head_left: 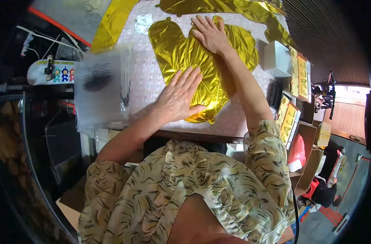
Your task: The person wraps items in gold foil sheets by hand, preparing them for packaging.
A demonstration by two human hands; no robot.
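Observation:
A flat gold foil balloon (pixel 169 44) lies spread on the table in front of me, its shiny surface creased. My left hand (pixel 179 93) rests flat on its lower left part, fingers stretched out and pointing away from me. Farther off, my right hand (pixel 212 35) lies on the upper part with its fingers spread. Neither hand grips anything. More gold foil pieces (pixel 209 6) lie along the far edge, and another gold strip (pixel 114 22) is at the far left. A small crumpled white bundle (pixel 143 24) sits left of the balloon.
A stack of clear plastic bags (pixel 98 87) covers the table's left side. On the right stand a white box (pixel 277 59) and yellow-labelled boxes (pixel 301 77). A skateboard deck (pixel 51 72) is beyond the left edge. The table (pixel 230 124) has a pale patterned cover.

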